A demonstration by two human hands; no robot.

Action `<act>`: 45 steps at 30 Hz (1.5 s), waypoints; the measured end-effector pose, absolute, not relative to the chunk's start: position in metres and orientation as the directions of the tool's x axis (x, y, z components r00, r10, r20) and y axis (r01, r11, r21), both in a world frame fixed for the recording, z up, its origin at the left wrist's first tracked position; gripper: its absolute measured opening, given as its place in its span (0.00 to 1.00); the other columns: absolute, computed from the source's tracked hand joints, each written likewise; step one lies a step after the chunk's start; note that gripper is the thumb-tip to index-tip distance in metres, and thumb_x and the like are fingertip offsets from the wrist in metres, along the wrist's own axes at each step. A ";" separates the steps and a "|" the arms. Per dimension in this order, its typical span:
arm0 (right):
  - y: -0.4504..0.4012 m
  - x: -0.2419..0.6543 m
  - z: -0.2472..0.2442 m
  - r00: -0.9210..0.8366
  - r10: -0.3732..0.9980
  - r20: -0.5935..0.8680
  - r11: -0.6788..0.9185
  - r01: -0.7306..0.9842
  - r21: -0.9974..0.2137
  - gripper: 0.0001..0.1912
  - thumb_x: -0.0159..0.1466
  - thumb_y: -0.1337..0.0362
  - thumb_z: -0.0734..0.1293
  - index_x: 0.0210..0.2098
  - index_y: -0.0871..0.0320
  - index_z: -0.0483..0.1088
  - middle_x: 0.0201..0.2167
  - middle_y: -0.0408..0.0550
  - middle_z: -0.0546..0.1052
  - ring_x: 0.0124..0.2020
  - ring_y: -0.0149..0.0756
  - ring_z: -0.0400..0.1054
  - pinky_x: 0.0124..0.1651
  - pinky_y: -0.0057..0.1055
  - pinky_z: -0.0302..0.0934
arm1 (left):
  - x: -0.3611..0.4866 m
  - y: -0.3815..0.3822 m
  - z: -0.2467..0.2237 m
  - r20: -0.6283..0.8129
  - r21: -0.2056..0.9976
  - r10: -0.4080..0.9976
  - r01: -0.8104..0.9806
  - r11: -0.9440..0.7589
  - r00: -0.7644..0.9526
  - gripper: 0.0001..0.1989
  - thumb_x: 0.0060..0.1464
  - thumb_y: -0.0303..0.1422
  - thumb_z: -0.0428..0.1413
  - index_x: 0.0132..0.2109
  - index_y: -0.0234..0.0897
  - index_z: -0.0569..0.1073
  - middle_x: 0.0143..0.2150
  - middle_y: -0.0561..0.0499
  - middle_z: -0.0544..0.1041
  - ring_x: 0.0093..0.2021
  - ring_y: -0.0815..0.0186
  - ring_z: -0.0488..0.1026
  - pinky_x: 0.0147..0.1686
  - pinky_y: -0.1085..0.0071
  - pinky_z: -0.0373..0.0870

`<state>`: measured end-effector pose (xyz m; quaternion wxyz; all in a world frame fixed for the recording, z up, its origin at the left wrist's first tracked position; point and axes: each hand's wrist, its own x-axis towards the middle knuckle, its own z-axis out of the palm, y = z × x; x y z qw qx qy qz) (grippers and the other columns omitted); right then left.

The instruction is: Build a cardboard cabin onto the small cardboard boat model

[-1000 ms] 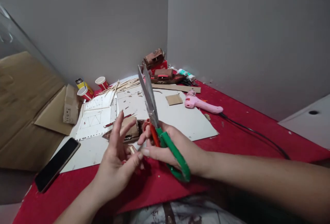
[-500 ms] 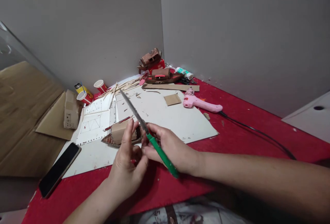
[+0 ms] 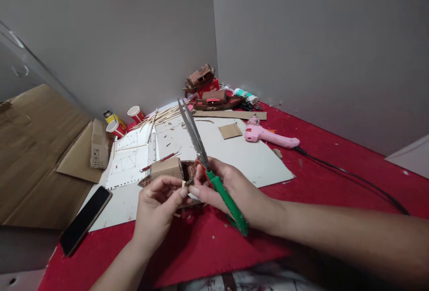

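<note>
Since half a second ago: scissors raised from a low slant over the white sheet to a steeper one, tips now pointing up and away toward the wall corner; left hand turned from edge-on to fingers curled toward the right hand.

Head view, sole view.

Right hand: forearm enters from lower right, lying across the red table cover. Fingers closed around the green scissor handles; blades together, long and grey.

Left hand: forearm enters from bottom centre. Thumb and forefinger pinched on a small pale stick piece, held just beside the right fingertips and the blade base.

Cardboard model: brown, box-like, on the white sheet directly behind both hands; contact with the fingers cannot be told.

Phone: dark, face up, left of the hands, half on the sheet edge.

Glue gun: pink, lying on the sheet's right edge, black cable trailing right.

Paper cups: red and white, far left by the wall, near a bundle of thin sticks.

Further brown models: stacked in the wall corner.
</note>
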<state>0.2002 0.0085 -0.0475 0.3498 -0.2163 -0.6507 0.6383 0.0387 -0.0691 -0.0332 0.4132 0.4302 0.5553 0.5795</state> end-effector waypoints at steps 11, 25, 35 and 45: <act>0.036 0.215 -0.045 -0.777 0.531 0.338 0.771 0.277 -0.574 0.25 0.59 0.46 0.69 0.42 0.59 0.63 0.38 0.53 0.72 0.37 0.45 0.67 0.39 0.39 0.60 | 0.030 -0.071 -0.023 0.151 0.968 0.927 -0.137 -0.209 -0.344 0.06 0.48 0.32 0.68 0.33 0.36 0.79 0.25 0.53 0.81 0.21 0.70 0.77 0.24 0.77 0.74; 0.037 0.214 -0.049 -0.767 0.516 0.381 0.827 0.329 -0.457 0.34 0.58 0.36 0.65 0.42 0.63 0.68 0.36 0.56 0.73 0.35 0.46 0.67 0.38 0.42 0.64 | 0.033 -0.074 -0.026 0.208 0.978 0.851 0.083 -0.191 -0.482 0.08 0.44 0.32 0.70 0.29 0.37 0.79 0.21 0.52 0.79 0.22 0.65 0.78 0.25 0.73 0.76; 0.035 0.217 -0.046 -0.792 0.514 0.329 0.823 0.348 -0.449 0.37 0.56 0.38 0.69 0.47 0.67 0.68 0.40 0.60 0.73 0.40 0.51 0.67 0.43 0.47 0.64 | 0.041 -0.074 -0.025 0.400 0.913 0.779 0.280 -0.296 -0.483 0.04 0.45 0.30 0.69 0.29 0.39 0.81 0.24 0.54 0.78 0.23 0.69 0.76 0.24 0.77 0.74; 0.024 0.223 -0.044 -0.810 0.524 0.263 0.766 0.313 -0.562 0.37 0.57 0.36 0.67 0.46 0.65 0.68 0.40 0.59 0.74 0.40 0.50 0.69 0.43 0.46 0.64 | 0.043 -0.081 -0.027 0.420 0.905 0.817 0.251 -0.344 -0.395 0.02 0.50 0.28 0.66 0.33 0.38 0.80 0.25 0.54 0.78 0.21 0.67 0.76 0.22 0.74 0.74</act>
